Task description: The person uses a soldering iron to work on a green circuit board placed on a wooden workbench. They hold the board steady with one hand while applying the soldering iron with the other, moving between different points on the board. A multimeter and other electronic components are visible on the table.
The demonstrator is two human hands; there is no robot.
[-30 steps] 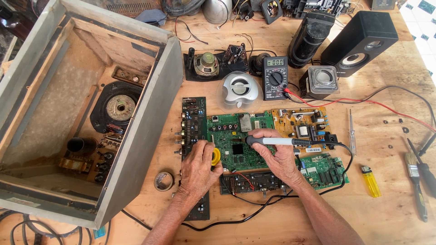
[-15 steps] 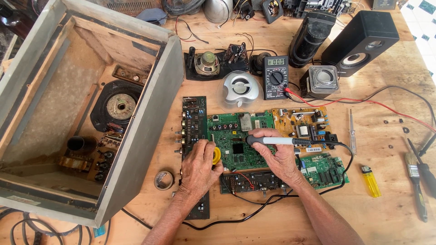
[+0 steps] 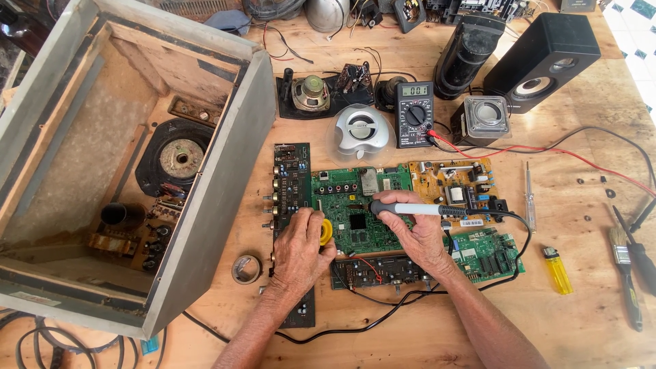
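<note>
While the green circuit board (image 3: 355, 212) lies flat on the wooden worktop (image 3: 424, 321), the right hand (image 3: 417, 229) is clamped round a slim grey soldering iron (image 3: 417, 209), tip over the board; the left hand (image 3: 301, 246) pinches a yellow solder reel (image 3: 326, 232) at the board's left edge, beside the open speaker cabinet (image 3: 225, 205).

Two hands (image 3: 301, 249) (image 3: 413, 229), one soldering iron (image 3: 410, 209), one multimeter (image 3: 415, 114)

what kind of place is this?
Most likely an electronics repair bench. On the wooden table lie bare circuit boards, a digital multimeter and an opened speaker cabinet; the right hand holds a soldering iron.
</note>
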